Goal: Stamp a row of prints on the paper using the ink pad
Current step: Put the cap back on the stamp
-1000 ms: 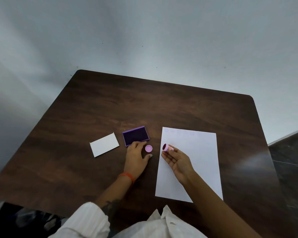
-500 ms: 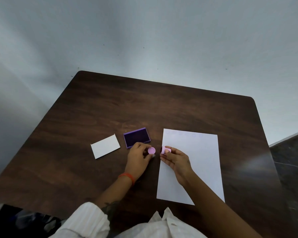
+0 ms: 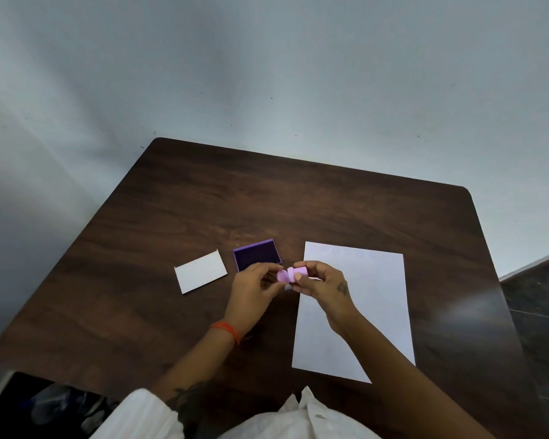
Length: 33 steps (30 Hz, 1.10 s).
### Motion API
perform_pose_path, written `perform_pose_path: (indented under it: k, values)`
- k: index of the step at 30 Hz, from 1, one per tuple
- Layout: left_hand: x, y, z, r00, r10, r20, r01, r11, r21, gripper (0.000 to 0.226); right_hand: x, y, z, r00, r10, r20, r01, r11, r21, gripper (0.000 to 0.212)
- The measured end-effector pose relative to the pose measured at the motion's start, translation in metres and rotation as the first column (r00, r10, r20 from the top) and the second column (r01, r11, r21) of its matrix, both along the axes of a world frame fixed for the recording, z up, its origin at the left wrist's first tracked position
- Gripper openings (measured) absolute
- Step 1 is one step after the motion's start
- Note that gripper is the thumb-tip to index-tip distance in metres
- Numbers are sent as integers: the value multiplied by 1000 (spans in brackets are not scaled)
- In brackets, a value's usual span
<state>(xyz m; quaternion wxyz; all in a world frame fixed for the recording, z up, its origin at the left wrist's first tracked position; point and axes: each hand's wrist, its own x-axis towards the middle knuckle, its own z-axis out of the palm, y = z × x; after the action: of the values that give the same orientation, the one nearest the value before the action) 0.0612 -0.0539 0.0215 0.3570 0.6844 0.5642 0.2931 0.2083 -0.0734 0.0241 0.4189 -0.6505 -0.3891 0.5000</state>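
A white sheet of paper (image 3: 362,312) lies on the dark wooden table (image 3: 298,201), with a faint row of round prints (image 3: 343,251) along its far edge. Left of it sits the open purple ink pad (image 3: 256,255). My right hand (image 3: 324,285) holds a small pink stamp (image 3: 298,272) sideways just above the paper's left edge. My left hand (image 3: 255,288) pinches the stamp's round pink cap (image 3: 282,276) right against the stamp's end. Whether the cap is on the stamp or just touching it I cannot tell.
A white rectangular lid or card (image 3: 200,271) lies left of the ink pad. The table stands against a pale wall. A dark floor shows past the table's right edge. My white sleeves fill the bottom of the view.
Both hands rose off the table and came together. The left hand lifted the pink cap and brought it to the stamp; the right hand turned the stamp sideways towards it.
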Motion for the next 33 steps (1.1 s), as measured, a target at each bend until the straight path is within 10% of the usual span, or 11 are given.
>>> perform_pose_path:
  k: [33]
  values:
    - [-6,-1,14,992,-1,123,9,998,-68,25,3,-1,4,990,128,-62,-124,991,53,23]
